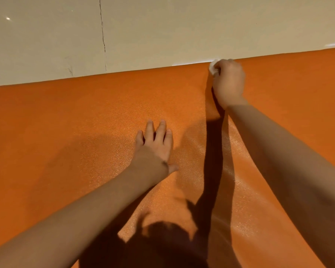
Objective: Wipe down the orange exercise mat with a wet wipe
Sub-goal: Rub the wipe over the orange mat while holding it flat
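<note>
The orange exercise mat [56,132] lay flat on a pale tiled floor [46,45] and filled most of the view, its far edge running as a straight line that climbed from the left side up toward the right. On the left the mat's surface looked matte and evenly orange, with a fine pebbled grain that showed more clearly toward the middle. Beyond that edge a dark grout line [103,35] crossed the tiles and met the mat left of centre. Near the middle the left hand [155,149] rested palm down on the mat, its fingers straight and slightly spread, the thumb out to the side, holding nothing. Just right of it a lighter, glossy band ran from the near side up the mat, catching the light as a wet-looking sheen, with a dark shadow of the right arm lying along it. At the top of that band, right at the mat's far edge, the right hand [228,82] was curled into a fist round a bunched white wet wipe [214,67], which showed at the knuckle side and touched the mat beside the floor. Further right the mat returned to a duller, deeper orange.
</note>
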Action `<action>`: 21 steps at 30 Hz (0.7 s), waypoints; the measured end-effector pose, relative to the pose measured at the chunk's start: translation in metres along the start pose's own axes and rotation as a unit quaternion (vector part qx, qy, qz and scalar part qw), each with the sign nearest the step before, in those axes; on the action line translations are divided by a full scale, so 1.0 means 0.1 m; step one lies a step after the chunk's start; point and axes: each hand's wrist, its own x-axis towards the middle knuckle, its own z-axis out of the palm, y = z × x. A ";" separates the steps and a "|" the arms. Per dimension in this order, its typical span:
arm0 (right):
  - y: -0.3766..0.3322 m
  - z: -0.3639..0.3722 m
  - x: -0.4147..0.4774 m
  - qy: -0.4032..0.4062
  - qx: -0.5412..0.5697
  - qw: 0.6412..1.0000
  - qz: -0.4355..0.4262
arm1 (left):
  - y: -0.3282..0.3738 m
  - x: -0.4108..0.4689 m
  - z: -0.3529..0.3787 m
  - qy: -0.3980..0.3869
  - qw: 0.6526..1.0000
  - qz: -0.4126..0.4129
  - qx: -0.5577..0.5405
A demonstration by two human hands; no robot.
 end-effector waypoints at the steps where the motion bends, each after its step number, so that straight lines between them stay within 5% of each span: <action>1: -0.05 0.02 -0.09 -0.019 0.004 0.999 -0.031 | 0.00 0.01 0.00 -0.002 1.000 -0.002 0.006; 4: 0.05 -0.01 -0.28 -0.085 0.010 0.988 -0.130 | 0.00 0.04 0.03 0.000 1.000 -0.009 0.014; 9: 0.23 -0.08 -0.22 -0.026 0.029 0.998 0.058 | 0.01 0.02 0.02 0.008 1.000 -0.014 0.017; 15: 0.28 -0.16 -0.53 -0.149 -0.022 0.982 -0.116 | -0.01 0.02 0.04 0.017 0.999 -0.008 0.030; 19: 0.42 -0.25 -0.51 -0.066 -0.058 0.996 0.033 | -0.01 0.03 0.05 0.017 0.999 -0.013 0.033; 21: 0.28 -0.22 -0.68 -0.081 -0.032 0.996 0.014 | 0.01 0.02 0.05 0.014 0.999 -0.017 0.037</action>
